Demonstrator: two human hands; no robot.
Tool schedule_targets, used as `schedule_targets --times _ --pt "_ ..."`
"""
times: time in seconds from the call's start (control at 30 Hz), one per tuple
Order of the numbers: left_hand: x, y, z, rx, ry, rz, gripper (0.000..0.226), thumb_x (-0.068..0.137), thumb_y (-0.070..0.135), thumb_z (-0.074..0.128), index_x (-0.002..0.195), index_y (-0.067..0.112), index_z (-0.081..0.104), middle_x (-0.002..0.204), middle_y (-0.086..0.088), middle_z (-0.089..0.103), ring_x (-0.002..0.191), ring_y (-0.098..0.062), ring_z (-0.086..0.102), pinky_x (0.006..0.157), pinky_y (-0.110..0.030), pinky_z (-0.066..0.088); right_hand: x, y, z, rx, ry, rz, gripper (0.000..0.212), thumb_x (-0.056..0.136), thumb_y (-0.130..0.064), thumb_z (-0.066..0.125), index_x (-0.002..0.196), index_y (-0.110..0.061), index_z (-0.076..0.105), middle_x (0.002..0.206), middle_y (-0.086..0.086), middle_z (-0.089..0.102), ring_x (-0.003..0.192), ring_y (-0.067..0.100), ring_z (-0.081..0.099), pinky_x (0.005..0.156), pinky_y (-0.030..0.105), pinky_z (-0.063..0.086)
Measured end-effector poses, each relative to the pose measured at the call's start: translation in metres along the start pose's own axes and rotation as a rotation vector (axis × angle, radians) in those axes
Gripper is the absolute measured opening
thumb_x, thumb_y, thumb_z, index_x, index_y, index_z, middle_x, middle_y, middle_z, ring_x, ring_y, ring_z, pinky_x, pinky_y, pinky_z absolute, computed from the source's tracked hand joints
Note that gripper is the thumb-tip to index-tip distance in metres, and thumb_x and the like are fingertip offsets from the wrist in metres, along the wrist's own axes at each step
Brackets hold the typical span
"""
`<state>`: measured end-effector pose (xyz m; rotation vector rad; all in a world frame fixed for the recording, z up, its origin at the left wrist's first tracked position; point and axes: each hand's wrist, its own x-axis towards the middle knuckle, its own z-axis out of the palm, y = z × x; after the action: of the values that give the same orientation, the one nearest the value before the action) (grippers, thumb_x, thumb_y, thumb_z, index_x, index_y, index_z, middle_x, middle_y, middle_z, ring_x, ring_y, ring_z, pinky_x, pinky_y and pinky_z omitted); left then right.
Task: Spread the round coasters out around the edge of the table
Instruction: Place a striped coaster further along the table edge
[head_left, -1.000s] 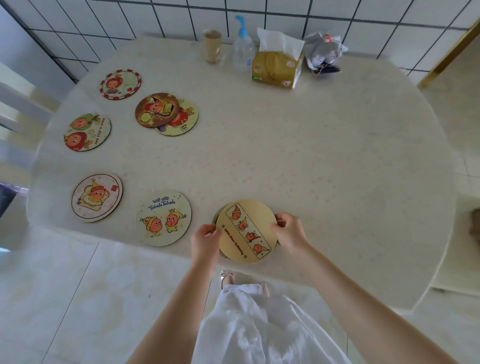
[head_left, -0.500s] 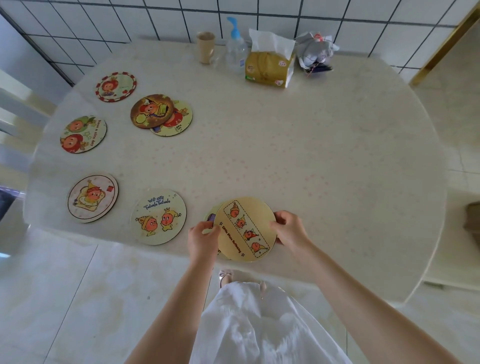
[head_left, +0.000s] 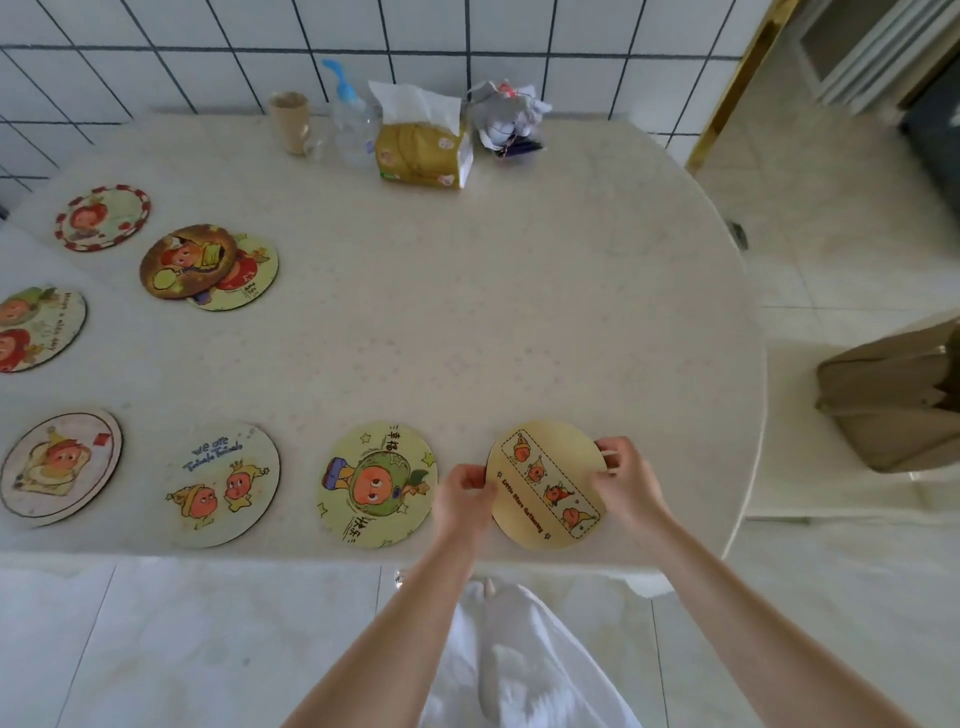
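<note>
Both hands hold the tan coaster (head_left: 548, 486) by its rim at the near edge of the table (head_left: 467, 322). The left hand (head_left: 464, 493) pinches its left side, fingers curled over the edge; the right hand (head_left: 626, 480) grips its right side, thumb on top and fingers bent round the rim. The coaster sits between the two hands, its strip of four small orange figures running diagonally; whether it lies flat on the table or is slightly raised cannot be told.

Both forearms reach forward from the bottom of the view, bare, angling inward toward the coaster, above a white garment (head_left: 519, 660).

Just left of the left hand lies a green coaster (head_left: 377, 484), flat and apart from the tan one. Further left along the near edge are the "we are" coaster (head_left: 221, 486) and a toast coaster (head_left: 60, 467). Up the left side lie a two-faces coaster (head_left: 36, 328) and a red-rimmed coaster (head_left: 103, 217). A brown coaster (head_left: 188, 260) overlaps a yellow coaster (head_left: 244, 278) beneath it, further in from the edge.

At the far side, against a white tiled wall (head_left: 571, 52), stand a cup (head_left: 290, 122), a pump bottle (head_left: 353, 119), a tissue pack (head_left: 423, 145) and a crumpled bundle (head_left: 506, 122). A brown bag (head_left: 893, 395) sits to the right, off the table, over a pale tiled floor (head_left: 156, 649).
</note>
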<state>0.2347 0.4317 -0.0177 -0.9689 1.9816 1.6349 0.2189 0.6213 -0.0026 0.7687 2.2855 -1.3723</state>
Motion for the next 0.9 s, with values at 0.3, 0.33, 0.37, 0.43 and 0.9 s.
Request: schedule_targets --times 0.3,0.33,0.37,0.43,0.9 --pt "0.004 -0.002 0.038 0.128 -0.095 0.108 0.023 0.083 0.001 0.059 0.080 0.024 0.056 0.081 0.006 0.063 0.082 -0.023 0.063 0.081 -0.045 0.057 0.018 0.030 -0.020 -0.229 0.109 -0.101 0.046 0.079 0.007 0.055 0.119 -0.015 0.054 0.110 0.005 0.052 0.099 0.025 0.057 0.083 0.040 0.054" --pt "0.004 -0.004 0.038 0.175 -0.090 0.122 0.024 0.083 0.002 0.059 0.081 0.025 0.056 0.080 0.008 0.062 0.081 -0.020 0.062 0.080 -0.041 0.057 0.019 0.031 -0.020 -0.254 0.108 -0.117 0.046 0.079 0.007 0.056 0.120 -0.014 0.054 0.110 0.005 0.051 0.099 0.024 0.056 0.085 0.040 0.054" --pt "0.005 -0.006 0.037 0.222 -0.086 0.136 0.023 0.083 0.002 0.059 0.082 0.025 0.055 0.079 0.010 0.062 0.080 -0.018 0.062 0.077 -0.037 0.056 0.019 0.033 -0.021 -0.280 0.108 -0.132 0.045 0.080 0.007 0.057 0.120 -0.014 0.054 0.111 0.005 0.051 0.098 0.023 0.056 0.085 0.038 0.053" --pt "0.005 -0.009 0.035 0.291 -0.073 0.156 0.022 0.083 0.002 0.059 0.087 0.023 0.055 0.078 0.012 0.061 0.077 -0.013 0.061 0.067 -0.026 0.051 0.020 0.034 -0.021 -0.351 0.111 -0.151 0.046 0.080 0.005 0.060 0.122 -0.014 0.053 0.114 0.005 0.052 0.096 0.020 0.056 0.083 0.035 0.053" --pt "0.050 0.037 -0.057 0.228 0.101 0.169 0.024 0.083 0.005 0.053 0.096 0.023 0.062 0.094 0.006 0.065 0.076 -0.013 0.063 0.058 -0.023 0.050 0.051 -0.093 0.055 -0.445 -0.004 -0.330 0.027 0.090 -0.009 0.044 0.113 -0.016 0.057 0.114 0.001 0.057 0.094 0.017 0.059 0.078 0.036 0.055"
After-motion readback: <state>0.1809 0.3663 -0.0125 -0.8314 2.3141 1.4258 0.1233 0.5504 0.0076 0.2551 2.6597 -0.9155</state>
